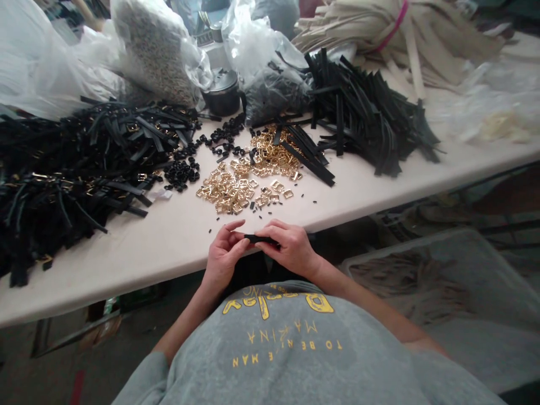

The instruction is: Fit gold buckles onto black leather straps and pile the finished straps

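Both hands meet at the table's front edge around a short black strap (260,239). My left hand (226,248) pinches its left end between thumb and fingers, the index finger stretched out above. My right hand (290,243) grips the strap's right part, its fingers curled over it. Just beyond the hands lies a heap of gold buckles (228,190), with a second gold pile (274,151) behind it. Small black loops (182,173) are piled left of the buckles. Whether a buckle is on the held strap is hidden by the fingers.
A big heap of black straps with buckles (84,163) covers the table's left. Loose black strips (367,112) lie at the back right, near a beige strip bundle (371,28). Plastic bags (156,56) and a dark round tin (223,93) stand behind. A bin (422,281) sits below right.
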Available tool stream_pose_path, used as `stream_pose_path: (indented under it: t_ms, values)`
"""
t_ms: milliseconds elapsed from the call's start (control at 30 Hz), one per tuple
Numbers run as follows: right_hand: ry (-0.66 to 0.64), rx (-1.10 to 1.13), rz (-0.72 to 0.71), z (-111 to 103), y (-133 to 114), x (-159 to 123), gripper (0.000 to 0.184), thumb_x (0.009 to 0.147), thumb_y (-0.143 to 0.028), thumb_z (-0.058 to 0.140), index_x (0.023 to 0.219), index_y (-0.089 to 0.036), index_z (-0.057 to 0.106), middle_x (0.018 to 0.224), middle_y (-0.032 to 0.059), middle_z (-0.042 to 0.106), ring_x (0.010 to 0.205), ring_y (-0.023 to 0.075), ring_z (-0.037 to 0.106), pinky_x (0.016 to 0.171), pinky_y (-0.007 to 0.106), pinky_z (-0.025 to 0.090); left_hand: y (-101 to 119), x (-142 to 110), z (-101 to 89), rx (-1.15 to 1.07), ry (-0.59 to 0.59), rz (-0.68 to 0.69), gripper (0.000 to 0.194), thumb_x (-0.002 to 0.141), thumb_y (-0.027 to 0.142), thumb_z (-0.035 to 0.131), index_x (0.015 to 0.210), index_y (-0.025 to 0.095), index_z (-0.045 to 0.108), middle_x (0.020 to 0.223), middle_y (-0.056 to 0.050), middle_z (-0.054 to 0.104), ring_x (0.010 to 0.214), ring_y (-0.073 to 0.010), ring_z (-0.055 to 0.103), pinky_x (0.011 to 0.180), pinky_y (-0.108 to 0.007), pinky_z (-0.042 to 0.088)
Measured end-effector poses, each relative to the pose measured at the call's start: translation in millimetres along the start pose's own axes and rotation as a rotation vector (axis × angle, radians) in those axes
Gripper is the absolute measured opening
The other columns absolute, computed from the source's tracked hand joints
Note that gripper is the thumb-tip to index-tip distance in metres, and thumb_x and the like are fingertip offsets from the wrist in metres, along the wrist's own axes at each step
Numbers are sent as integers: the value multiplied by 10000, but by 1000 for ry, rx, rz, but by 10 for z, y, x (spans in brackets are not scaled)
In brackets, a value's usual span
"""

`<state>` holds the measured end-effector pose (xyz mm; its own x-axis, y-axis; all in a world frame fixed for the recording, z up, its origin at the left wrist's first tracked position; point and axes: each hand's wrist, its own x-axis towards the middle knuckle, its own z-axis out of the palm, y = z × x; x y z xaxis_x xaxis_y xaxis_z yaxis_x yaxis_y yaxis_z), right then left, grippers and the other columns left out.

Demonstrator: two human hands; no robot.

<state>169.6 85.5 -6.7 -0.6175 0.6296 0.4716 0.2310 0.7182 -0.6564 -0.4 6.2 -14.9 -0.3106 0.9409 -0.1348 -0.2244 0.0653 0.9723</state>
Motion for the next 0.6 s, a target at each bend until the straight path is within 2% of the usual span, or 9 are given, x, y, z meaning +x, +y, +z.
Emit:
stream_pose_path:
  t_ms: [167,267,333,400,433,500,567,600]
  values:
    - [-33,-8,0,14,3,21,84,903,-201,589,849,-202,654,739,13,632,670,135,600,629,240,459,-9,3,10,13,-14,13,409,787,285,750,1174,227,628,778,18,694,725,-117,676,754,-252,547]
    - [-31,1,-13,3,45,28,106,907,-178,572,830,-200,642,714,10,613,645,134,582,612,243,442,44,27,-15,138,-30,55,349,812,308,733,1141,218,658,838,-17,713,751,-133,670,740,-259,539]
    - [8,17,-5,-32,91,43,111,909,-167,568,830,-199,638,704,9,604,639,136,578,609,247,438,173,33,-43,239,-42,138,261,841,314,709,1083,218,691,892,-47,729,808,-153,676,773,-279,537]
    - [53,12,18,-81,154,67,103,908,-168,573,832,-201,635,697,6,598,639,140,579,607,252,437,392,4,-77,269,-94,243,196,879,351,663,1027,234,715,897,-62,736,841,-179,682,812,-321,542]
    - [72,-2,31,-104,191,79,97,904,-170,578,832,-202,633,696,6,597,639,141,580,606,254,438,525,-28,-101,262,-148,283,211,897,399,628,1006,247,725,870,-66,736,831,-194,686,809,-346,550]
    - [108,-39,54,-132,273,101,94,897,-173,581,822,-207,628,693,4,597,633,142,580,604,257,440,799,-130,-171,258,-333,326,337,900,554,546,965,290,746,777,-68,724,769,-227,692,741,-387,571]
    - [134,-72,74,-130,353,113,101,890,-178,578,807,-213,622,689,4,607,622,143,582,598,260,442,1028,-266,-270,336,-580,328,429,832,709,503,886,370,761,681,-54,697,696,-252,695,628,-402,572]
    - [136,-86,83,-120,387,114,103,888,-182,577,800,-215,621,688,5,614,620,145,585,596,262,444,1110,-336,-323,385,-730,281,428,786,754,512,831,407,759,645,-45,684,669,-258,695,575,-402,561]
